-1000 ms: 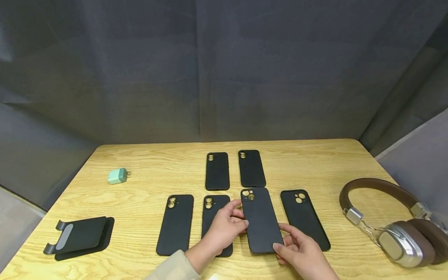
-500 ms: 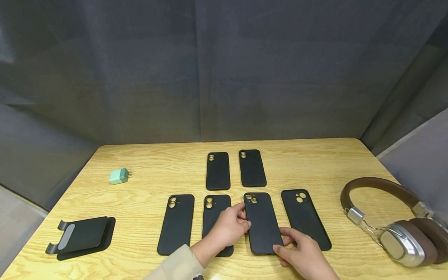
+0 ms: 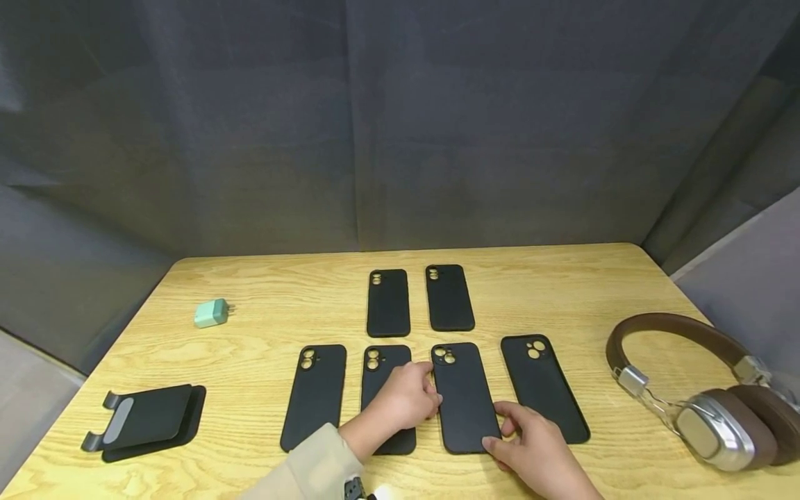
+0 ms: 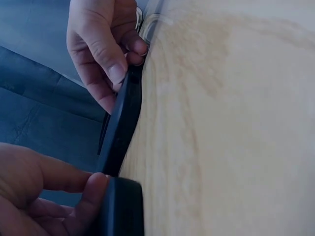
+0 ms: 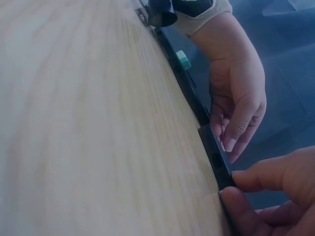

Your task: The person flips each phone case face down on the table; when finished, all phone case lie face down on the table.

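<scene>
A black phone case (image 3: 464, 399) lies flat on the wooden table (image 3: 625, 292), third in the front row of cases. My left hand (image 3: 431, 396) grips its left edge with curled fingers, reaching over the neighbouring case (image 3: 382, 364). My right hand (image 3: 496, 434) pinches its lower right corner. In the left wrist view the case (image 4: 120, 132) shows edge-on, with my left hand (image 4: 96, 182) at one end and my right hand (image 4: 115, 69) at the other. In the right wrist view my right hand (image 5: 231, 184) pinches the case (image 5: 214, 152) corner.
Other black cases lie at the front left (image 3: 314, 396), front right (image 3: 542, 385) and in a back row (image 3: 388, 303), (image 3: 448, 297). A green charger (image 3: 210, 313) and a black phone stand (image 3: 146, 420) sit left. Brown headphones (image 3: 700, 396) lie right. A dark curtain stands behind.
Both hands have drawn the held case back toward me and straightened it, so it now lies in line with the front row.
</scene>
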The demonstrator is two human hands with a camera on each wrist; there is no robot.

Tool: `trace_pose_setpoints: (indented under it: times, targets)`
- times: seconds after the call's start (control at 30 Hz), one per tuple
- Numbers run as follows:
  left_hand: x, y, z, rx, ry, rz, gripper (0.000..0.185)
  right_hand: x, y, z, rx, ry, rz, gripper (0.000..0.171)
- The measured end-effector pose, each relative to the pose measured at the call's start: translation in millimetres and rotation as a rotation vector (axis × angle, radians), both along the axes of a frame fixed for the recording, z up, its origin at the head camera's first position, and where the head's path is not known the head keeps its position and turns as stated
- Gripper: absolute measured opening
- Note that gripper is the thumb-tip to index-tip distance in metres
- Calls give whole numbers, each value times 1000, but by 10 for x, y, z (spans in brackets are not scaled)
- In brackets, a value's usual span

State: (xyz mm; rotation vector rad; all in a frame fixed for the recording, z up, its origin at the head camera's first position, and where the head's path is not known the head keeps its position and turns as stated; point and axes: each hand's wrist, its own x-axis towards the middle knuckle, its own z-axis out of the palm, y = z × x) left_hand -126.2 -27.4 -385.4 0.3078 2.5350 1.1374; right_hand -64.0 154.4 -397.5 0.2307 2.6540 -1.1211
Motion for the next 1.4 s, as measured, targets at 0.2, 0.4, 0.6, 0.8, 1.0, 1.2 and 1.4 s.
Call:
trace_pose_setpoints:
  times: [0.2,0.4,0.6,0.8,1.0,1.2,1.4]
  targets:
    - [-13,22,15,-60,16,-10,48,5,3,-5,-1,19,-10,55]
    - [-21,-3,36,-74,21,-23,49,17,27,28,-8,28,-3,56]
    - [-75,-49,128,-24,82,-35,48,33,187,181,-95,62,-19,59]
    - [-177,62,169,131,81,-77,48,31,419,337,-182,180,37,59]
    - [-211,287,81,339,25,-64,48,22,670,350,-122,263,26,62]
    - [-222,553,-25,432,8,-55,47,3,902,278,-23,242,13,66]
    - [-281,794,-58,341,32,-22,53,-25,1044,212,21,142,22,72]
